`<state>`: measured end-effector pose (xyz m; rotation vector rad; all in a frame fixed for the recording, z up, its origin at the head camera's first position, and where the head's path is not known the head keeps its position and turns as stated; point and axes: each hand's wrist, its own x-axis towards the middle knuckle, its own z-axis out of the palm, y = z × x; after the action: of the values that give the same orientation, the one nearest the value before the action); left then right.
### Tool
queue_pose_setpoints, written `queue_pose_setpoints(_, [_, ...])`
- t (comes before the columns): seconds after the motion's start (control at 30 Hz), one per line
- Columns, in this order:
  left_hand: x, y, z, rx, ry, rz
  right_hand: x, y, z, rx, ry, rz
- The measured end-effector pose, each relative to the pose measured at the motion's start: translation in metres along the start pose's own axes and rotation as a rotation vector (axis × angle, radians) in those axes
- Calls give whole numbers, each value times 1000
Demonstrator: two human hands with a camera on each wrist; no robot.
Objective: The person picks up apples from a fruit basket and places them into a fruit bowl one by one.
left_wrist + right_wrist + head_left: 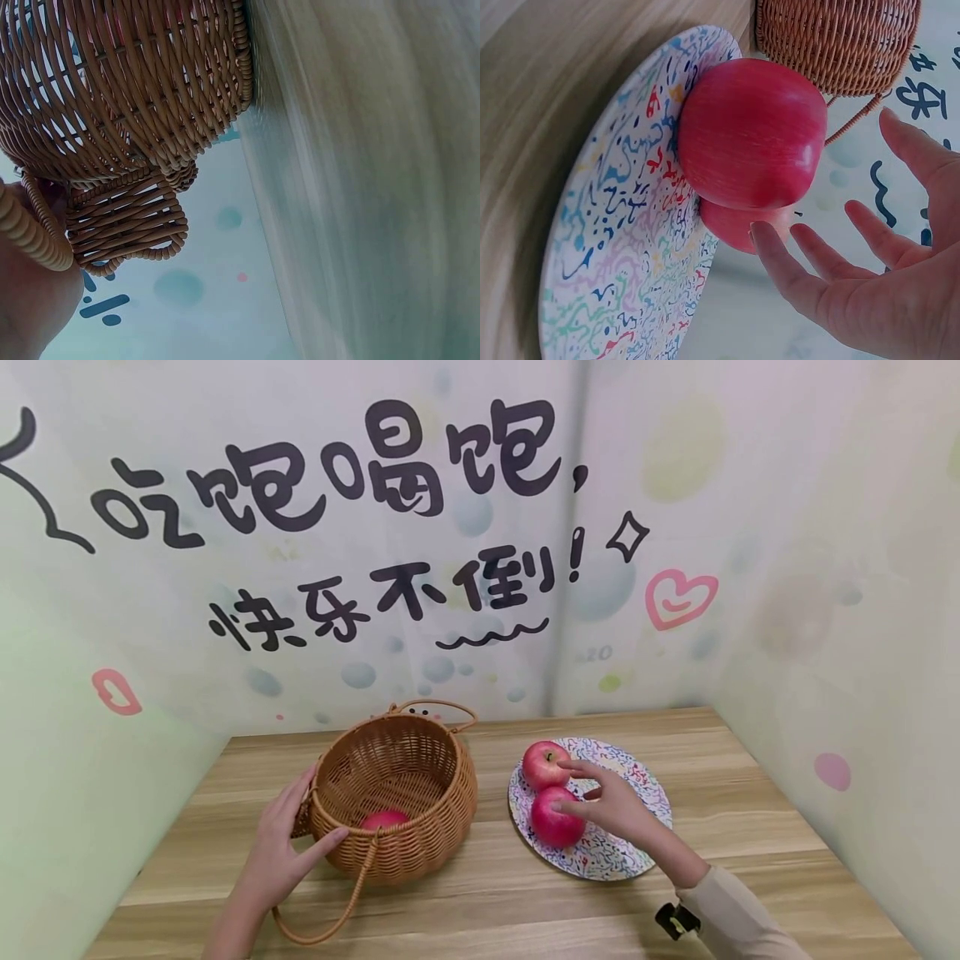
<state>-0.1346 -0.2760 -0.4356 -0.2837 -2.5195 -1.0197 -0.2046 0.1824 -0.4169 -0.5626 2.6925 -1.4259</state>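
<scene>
A round wicker basket (442, 827) stands on the table with a red apple (385, 820) inside. At its left side my left hand (277, 843) holds the rim, thumb near the front edge; the fingertips are partly hidden. The basket's woven flap (127, 221) hangs beside that hand in the left wrist view. Two red apples lie on a patterned round plate (622, 852): a nearer one (558, 822) and a farther one (542, 764). Over them reaches my right hand (611, 802), fingers spread and thumb apart. The right wrist view shows a gap between that hand and the nearer apple (754, 135).
The wooden table (495, 910) carries both basket and plate. One basket handle (322, 935) droops onto the tabletop in front; another (442, 703) rises at the back. A printed wall (480, 677) stands behind, with walls at both sides.
</scene>
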Motion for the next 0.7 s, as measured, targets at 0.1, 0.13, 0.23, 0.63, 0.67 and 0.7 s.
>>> queue_pose_setpoints(0.1, [0,-1,0,0,-1,-5,2,-2,-1,-5,2,-16])
queue_pose_setpoints(0.13, [0,-1,0,1,-1,-7,3,-3,-2,-8,3,-21])
queue_pose_setpoints(0.23, [-1,-1,0,3,-2,-10,5,-6,-3,-12,7,-27])
queue_pose_setpoints(0.63, [-1,-2,1,1,2,-6,11,-18,-4,-14,-4,26])
queue_pose_setpoints(0.67, [-1,-2,1,1,1,-7,11,-19,-4,-13,-4,28])
queue_pose_setpoints(0.7, [-1,-2,0,2,0,-9,12,-20,-4,-18,-6,19])
